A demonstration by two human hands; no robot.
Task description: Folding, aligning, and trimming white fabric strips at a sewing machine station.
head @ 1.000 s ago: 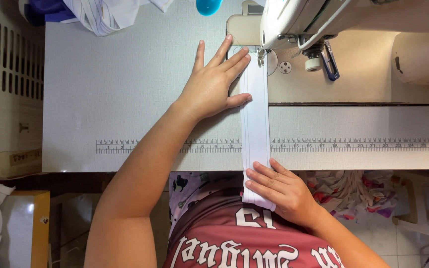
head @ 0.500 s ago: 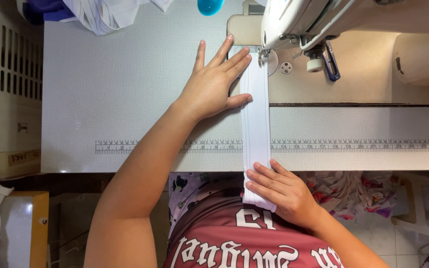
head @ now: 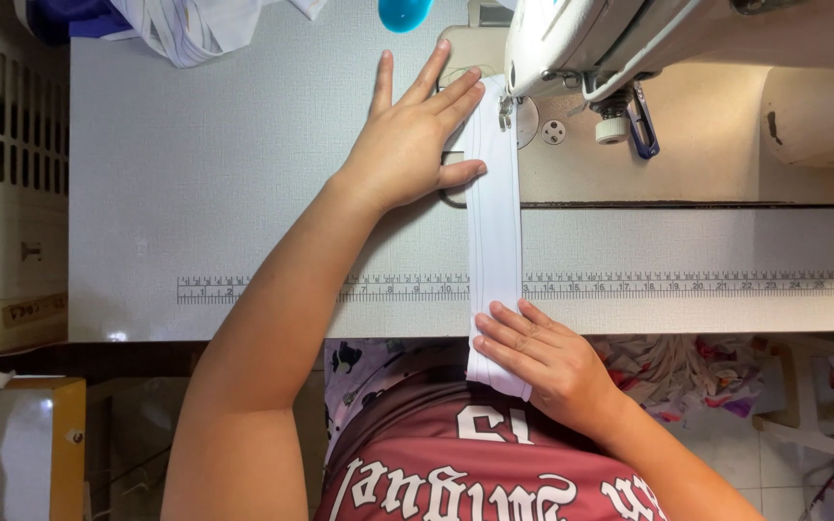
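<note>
I saw the white fabric strip (head: 494, 241) running from the sewing machine (head: 629, 48) needle, far, to the table's (head: 195, 193) near edge. It looked light, limp and prone to slipping. My left hand (head: 412, 135) lay flat, fingers spread, pressing its left edge; my right hand (head: 542, 362) pinched the near end, fingers nearly closed. Open tabletop lay to the left.

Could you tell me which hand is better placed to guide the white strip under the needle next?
Probably the left hand: it lies flat beside the white strip near the needle. The right hand holds its near end.
</note>
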